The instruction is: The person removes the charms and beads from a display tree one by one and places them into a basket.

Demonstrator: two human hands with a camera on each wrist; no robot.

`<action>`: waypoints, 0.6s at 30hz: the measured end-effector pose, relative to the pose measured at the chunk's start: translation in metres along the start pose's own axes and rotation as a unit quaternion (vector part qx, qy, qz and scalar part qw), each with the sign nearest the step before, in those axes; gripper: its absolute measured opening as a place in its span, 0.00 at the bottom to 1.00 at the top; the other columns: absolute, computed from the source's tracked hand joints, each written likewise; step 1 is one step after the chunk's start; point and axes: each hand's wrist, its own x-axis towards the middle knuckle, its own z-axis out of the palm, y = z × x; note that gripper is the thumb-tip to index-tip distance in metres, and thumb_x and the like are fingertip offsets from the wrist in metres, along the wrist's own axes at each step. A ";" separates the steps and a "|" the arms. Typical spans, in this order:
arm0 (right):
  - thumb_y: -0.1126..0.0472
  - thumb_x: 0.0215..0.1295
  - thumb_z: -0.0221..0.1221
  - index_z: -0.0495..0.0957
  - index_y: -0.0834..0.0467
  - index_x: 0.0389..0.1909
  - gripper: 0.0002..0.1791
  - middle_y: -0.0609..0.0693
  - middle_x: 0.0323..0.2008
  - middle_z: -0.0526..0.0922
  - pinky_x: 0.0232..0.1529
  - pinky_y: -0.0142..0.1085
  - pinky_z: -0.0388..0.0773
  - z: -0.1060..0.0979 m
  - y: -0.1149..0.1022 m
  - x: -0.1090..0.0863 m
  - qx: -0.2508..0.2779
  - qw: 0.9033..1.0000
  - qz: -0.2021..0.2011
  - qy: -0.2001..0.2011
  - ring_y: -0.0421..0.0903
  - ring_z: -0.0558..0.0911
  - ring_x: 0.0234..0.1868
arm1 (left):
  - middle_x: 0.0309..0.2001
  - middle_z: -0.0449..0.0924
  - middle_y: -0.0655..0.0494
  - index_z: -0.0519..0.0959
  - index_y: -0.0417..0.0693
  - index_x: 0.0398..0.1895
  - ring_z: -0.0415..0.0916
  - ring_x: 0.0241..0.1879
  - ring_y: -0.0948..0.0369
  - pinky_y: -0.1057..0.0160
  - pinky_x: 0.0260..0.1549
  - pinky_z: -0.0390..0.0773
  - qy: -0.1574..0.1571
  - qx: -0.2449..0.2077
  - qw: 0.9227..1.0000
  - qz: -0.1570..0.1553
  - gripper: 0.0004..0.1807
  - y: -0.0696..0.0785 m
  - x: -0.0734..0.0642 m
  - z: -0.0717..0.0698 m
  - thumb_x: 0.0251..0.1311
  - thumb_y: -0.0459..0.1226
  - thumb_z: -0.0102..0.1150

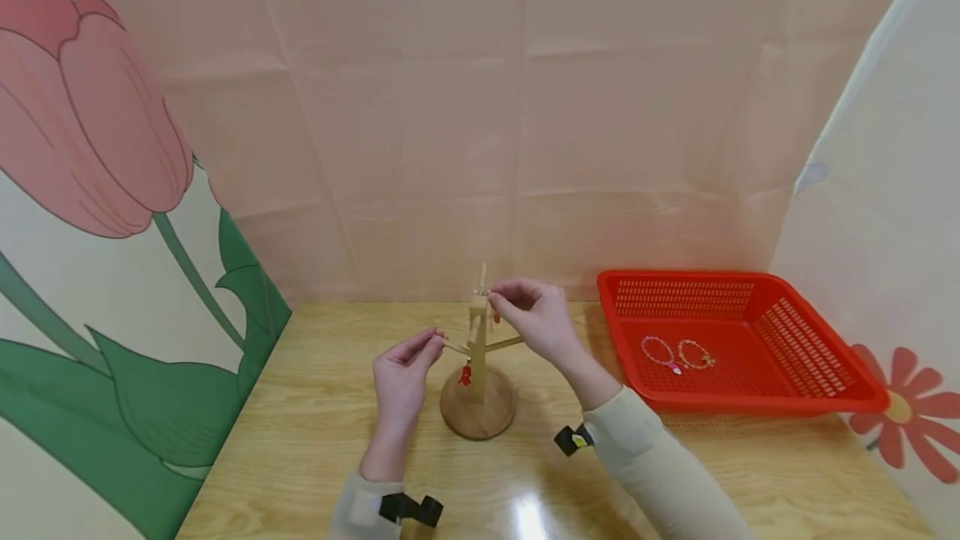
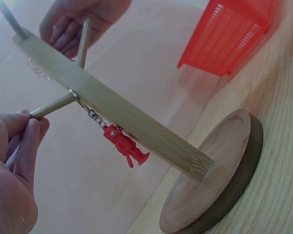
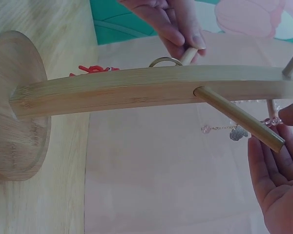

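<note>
Head: your right grip [image 1: 536, 319] pinches the beaded bracelet [image 1: 482, 292] atop the wooden peg stand [image 1: 479, 361].

Left wrist: your left grip pinches the tip of the left peg [image 2: 53, 106]; red figure keychain [image 2: 124, 144] hangs nearer the post.

Right wrist: bracelet's at the rear peg [image 3: 271, 105], right grip nearer. Can't tell if threaded; loop partly hidden.

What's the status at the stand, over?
Left hand pinching a peg, red keychain hung on it. Right hand pinching beaded bracelet near top of stand. No obstruction visible.
</note>
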 end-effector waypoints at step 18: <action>0.59 0.71 0.72 0.90 0.61 0.44 0.09 0.53 0.35 0.89 0.33 0.30 0.84 -0.004 -0.007 0.017 -0.004 1.000 0.014 0.019 0.50 0.85 0.34 | 0.43 0.88 0.31 0.86 0.22 0.48 0.91 0.40 0.59 0.61 0.43 0.91 -0.001 -0.004 1.000 0.002 0.12 -0.002 0.001 -0.002 0.63 0.22 0.72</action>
